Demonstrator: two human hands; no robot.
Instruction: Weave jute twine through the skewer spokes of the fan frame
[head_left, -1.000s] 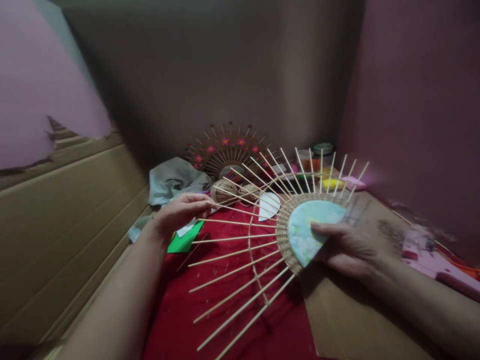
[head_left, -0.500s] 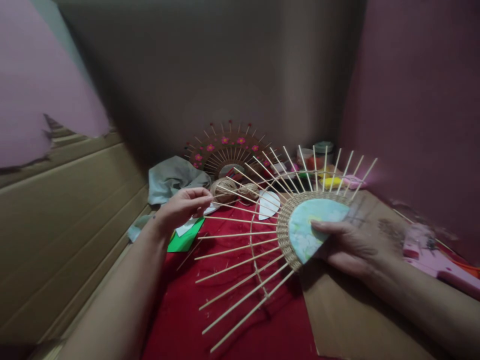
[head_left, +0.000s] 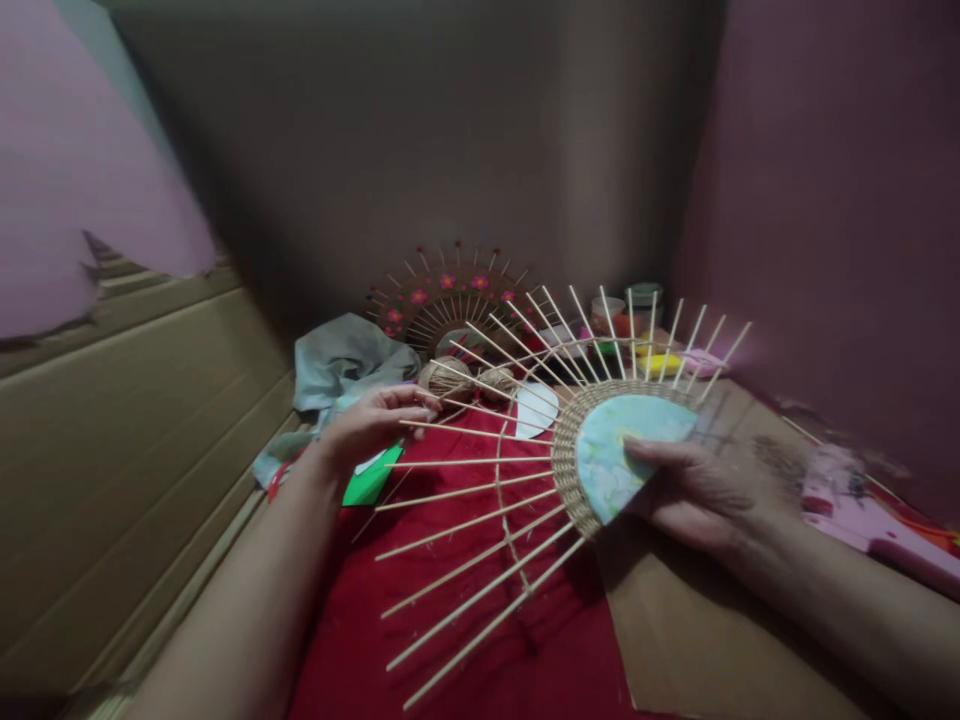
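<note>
My right hand (head_left: 694,495) grips a half-round craft piece (head_left: 600,465): a pale blue-green disc with a woven rim and several long wooden sticks fanning out to the left and up. The thumb lies across the disc. My left hand (head_left: 371,425) pinches with closed fingers at the tips of the upper-left sticks, where a thin strand of twine seems to run. A ball of twine (head_left: 444,378) lies just beyond the left hand on the red cloth (head_left: 480,640).
A finished stick fan with pink flowers (head_left: 450,300) leans on the back wall. Grey cloth (head_left: 341,360), green paper (head_left: 369,485), a white paper piece (head_left: 536,408), small jars (head_left: 637,300), a pink glue gun (head_left: 862,510) and brown cardboard (head_left: 697,640) lie around. A cardboard wall stands at left.
The craft piece has turned a little, its lower sticks swinging left. My left hand moved slightly right along the stick tips. My right hand kept its grip.
</note>
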